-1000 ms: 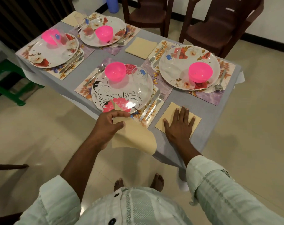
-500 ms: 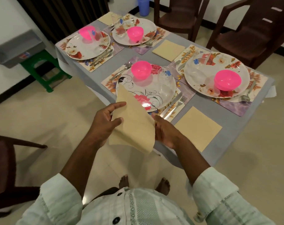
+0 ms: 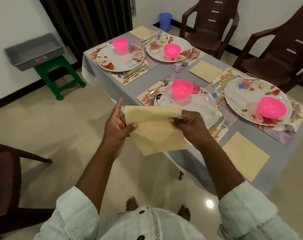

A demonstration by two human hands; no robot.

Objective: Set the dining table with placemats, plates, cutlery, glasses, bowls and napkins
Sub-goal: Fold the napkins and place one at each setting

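Running away from the person toward the upper right, the grey-clothed dining table (image 3: 166, 76) carries four place settings, each a floral placemat with a plate, pink bowl, glass and cutlery. Three folded napkins already lie flat on the cloth: one at the far corner (image 3: 140, 32), one between the two right-hand settings (image 3: 205, 70), and one at the near edge (image 3: 244, 155). The far-left setting (image 3: 120, 58) has no napkin that I can see beside it, so my judgement is that the cloth in hand belongs there.

That beige napkin (image 3: 156, 129) hangs in the air off the table's near-left edge, in front of the near plate (image 3: 187, 105), its top edge folded over and lying roughly left to right across the view. The left hand (image 3: 116, 130) pinches its left side between thumb and curled fingers, with the index finger (image 3: 119, 105) sticking up free. The right hand (image 3: 190, 126) pinches the folded top corner on the right, fingers curled in tight.

The bare stretch of cloth by the far-left setting lies up and to the left of both hands, well apart from them, with the near setting between. The left hand sits nearer that side, so it looks the better placed to carry the napkin over, once the fold is squared.
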